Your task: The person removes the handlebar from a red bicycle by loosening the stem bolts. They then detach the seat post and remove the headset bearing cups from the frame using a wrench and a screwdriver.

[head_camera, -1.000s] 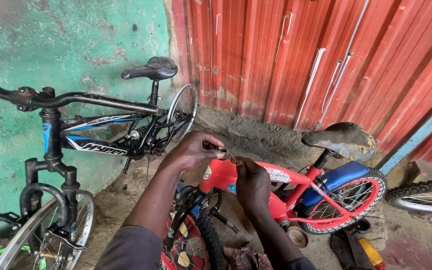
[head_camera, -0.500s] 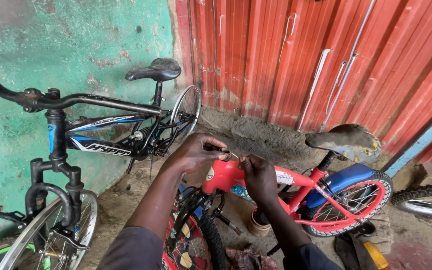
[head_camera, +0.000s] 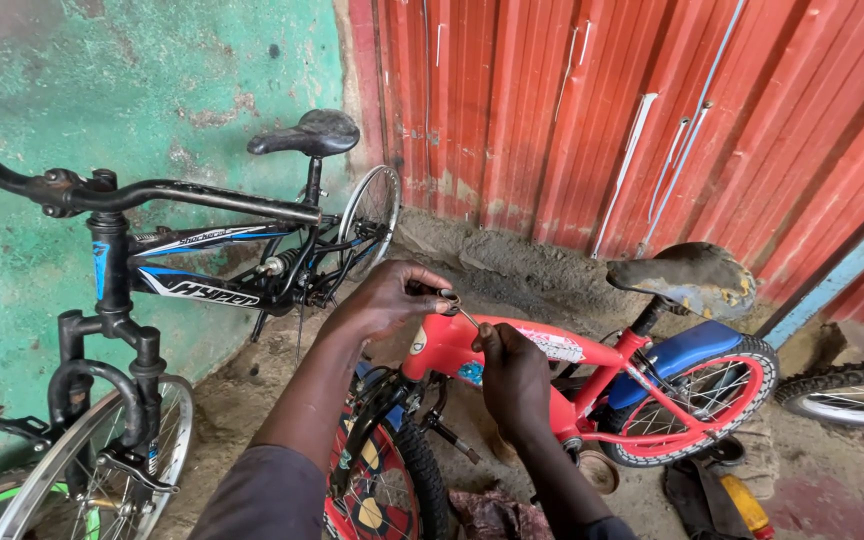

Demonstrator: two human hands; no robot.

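A small red children's bicycle (head_camera: 552, 365) stands in front of me with a worn, mud-stained saddle (head_camera: 687, 275) and a blue rear mudguard. My left hand (head_camera: 387, 298) pinches a small metal part at the top of the head tube. My right hand (head_camera: 512, 375) grips a thin metal tool whose tip (head_camera: 464, 316) reaches up to that same spot. Both hands sit close together over the front of the red frame. The front wheel (head_camera: 382, 490) shows colourful spoke decorations below my arms.
A black and blue bicycle (head_camera: 202, 270) leans against the green wall on the left, handlebar towards me. A red corrugated metal wall (head_camera: 652, 110) runs behind. Another tyre (head_camera: 857, 390) pokes in at the right. Dirt ground lies between the bikes; an orange-tipped object (head_camera: 742, 505) lies on it.
My right hand has shifted down the frame and now holds the tool angled up to the head tube. My left hand stays at the top of the tube.
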